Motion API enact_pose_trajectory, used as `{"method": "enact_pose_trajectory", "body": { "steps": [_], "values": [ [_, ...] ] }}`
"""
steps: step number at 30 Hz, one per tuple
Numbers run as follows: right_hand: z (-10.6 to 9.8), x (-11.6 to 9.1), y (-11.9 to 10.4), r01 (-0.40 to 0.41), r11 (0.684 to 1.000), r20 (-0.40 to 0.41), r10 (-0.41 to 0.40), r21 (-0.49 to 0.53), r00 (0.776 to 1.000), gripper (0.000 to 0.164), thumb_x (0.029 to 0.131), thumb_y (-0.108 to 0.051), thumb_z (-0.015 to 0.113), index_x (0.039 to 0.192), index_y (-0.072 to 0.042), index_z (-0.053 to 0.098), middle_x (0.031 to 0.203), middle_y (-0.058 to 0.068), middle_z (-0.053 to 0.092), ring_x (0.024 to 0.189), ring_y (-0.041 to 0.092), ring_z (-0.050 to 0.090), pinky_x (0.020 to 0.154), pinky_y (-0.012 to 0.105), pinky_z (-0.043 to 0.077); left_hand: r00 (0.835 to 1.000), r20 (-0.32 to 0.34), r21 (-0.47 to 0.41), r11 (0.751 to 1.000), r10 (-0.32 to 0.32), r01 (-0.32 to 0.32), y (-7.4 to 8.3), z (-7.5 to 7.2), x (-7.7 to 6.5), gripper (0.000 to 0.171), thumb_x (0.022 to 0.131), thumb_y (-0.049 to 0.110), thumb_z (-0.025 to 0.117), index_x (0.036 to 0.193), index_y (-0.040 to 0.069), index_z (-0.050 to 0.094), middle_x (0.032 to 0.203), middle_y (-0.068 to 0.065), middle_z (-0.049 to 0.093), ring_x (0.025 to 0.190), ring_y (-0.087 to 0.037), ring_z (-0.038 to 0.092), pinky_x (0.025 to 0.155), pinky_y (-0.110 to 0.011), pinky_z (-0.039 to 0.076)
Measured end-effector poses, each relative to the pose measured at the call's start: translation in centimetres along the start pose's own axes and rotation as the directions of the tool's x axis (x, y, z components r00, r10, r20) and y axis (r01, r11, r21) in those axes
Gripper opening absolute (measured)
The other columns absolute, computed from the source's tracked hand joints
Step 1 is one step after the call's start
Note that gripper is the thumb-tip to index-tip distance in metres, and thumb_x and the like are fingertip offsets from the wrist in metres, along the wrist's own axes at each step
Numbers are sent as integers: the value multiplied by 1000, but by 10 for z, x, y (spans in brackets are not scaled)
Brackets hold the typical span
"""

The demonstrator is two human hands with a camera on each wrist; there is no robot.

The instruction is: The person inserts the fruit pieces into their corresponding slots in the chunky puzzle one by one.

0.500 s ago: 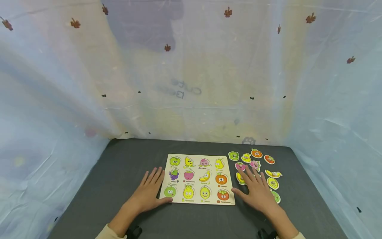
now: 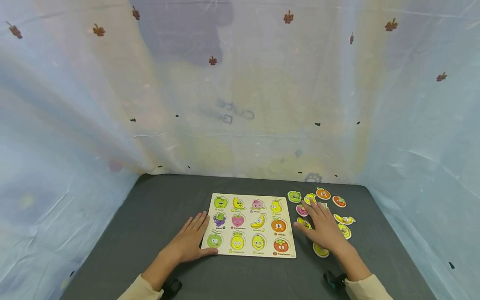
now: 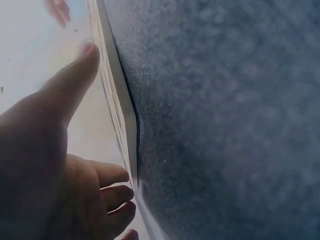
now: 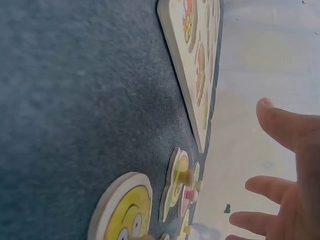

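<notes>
The pale puzzle board [image 2: 248, 241] lies flat, with several fruit pictures in rows. My left hand [image 2: 189, 241] rests at its left edge, fingers straight along the side and thumb at the front corner. In the left wrist view the thumb [image 3: 75, 77] lies over the board's edge. My right hand [image 2: 324, 229] is held above the loose fruit pieces, fingers spread and nothing in them. Close below it are a round yellow piece [image 2: 320, 251], another yellow piece [image 2: 304, 223] and a pink one [image 2: 301, 210]. The right wrist view shows knobs on the pieces, such as the yellow smiling one [image 4: 131, 212].
Further pieces lie right of the board: a green one [image 2: 294, 196], an orange [image 2: 323, 193], a red one [image 2: 339, 201] and a banana [image 2: 344, 219]. The dark table [image 2: 168, 200] is enclosed by a pale patterned curtain [image 2: 247, 83].
My right hand has shifted up and slightly left over the pieces. A round yellow piece now shows below it, while the green piece at its right is covered. The left hand stays put.
</notes>
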State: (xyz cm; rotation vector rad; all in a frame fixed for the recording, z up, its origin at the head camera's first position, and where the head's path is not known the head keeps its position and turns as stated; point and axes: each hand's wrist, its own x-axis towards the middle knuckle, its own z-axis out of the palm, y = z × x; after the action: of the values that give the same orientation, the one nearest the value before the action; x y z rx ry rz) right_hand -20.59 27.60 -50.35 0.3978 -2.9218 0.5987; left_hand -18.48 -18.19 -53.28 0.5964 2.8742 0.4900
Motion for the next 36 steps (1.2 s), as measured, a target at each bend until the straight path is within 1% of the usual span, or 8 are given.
{"method": "enact_pose_trajectory", "body": {
  "steps": [7,10,14,17,20,26,29,36],
  "values": [
    [3,21,1,-53,996,52,50,66,997,82,102,-46,73,162,1,42,166,36,32,153,60,28,118,79,28,999,8,13,999,31,-32,-3,3,8,121,89,74,74,168,-3,24,177,-22,20,165,-38,18,133,-57,16],
    [1,31,-1,-48,996,55,44,77,998,78,103,-41,73,160,4,45,164,37,36,151,61,31,117,79,30,999,30,28,999,17,-18,-1,2,10,123,88,76,73,169,-3,24,177,-20,20,165,-36,18,134,-55,15],
    [-1,44,-1,-29,995,42,25,97,999,71,104,-36,73,155,7,49,157,38,44,148,60,37,116,77,35,999,33,56,998,7,-8,3,2,12,123,87,76,74,168,-3,26,177,-20,22,165,-35,20,133,-54,17],
    [0,53,2,-23,994,34,20,103,999,67,103,-34,74,151,8,53,150,37,51,140,58,46,110,74,43,999,33,76,997,3,-6,7,1,13,122,87,74,75,168,-4,27,176,-20,23,164,-35,21,133,-53,18],
    [1,60,5,-35,994,41,31,106,999,65,103,-32,74,149,9,55,147,36,53,134,55,52,105,70,48,999,34,61,998,3,-5,11,0,13,121,87,72,78,166,-6,29,175,-23,25,163,-36,23,133,-53,20],
    [1,71,6,-48,992,59,41,114,997,60,102,-29,75,145,10,59,141,35,57,130,55,54,103,70,48,999,43,55,998,-12,9,17,-4,9,120,87,68,81,164,-9,31,173,-26,28,162,-38,26,132,-53,23],
    [1,76,7,-40,992,66,32,117,997,56,103,-27,75,142,11,61,136,34,60,122,52,58,98,67,52,999,42,68,998,-20,18,18,-5,8,119,86,67,81,164,-8,32,173,-25,28,162,-37,27,132,-52,24],
    [3,89,13,-83,992,81,75,98,994,48,102,-26,75,134,9,66,118,26,66,102,37,62,85,56,56,998,54,36,999,-29,27,18,-6,8,119,86,65,83,164,-9,31,174,-25,27,163,-38,25,132,-53,23]
  ]
}}
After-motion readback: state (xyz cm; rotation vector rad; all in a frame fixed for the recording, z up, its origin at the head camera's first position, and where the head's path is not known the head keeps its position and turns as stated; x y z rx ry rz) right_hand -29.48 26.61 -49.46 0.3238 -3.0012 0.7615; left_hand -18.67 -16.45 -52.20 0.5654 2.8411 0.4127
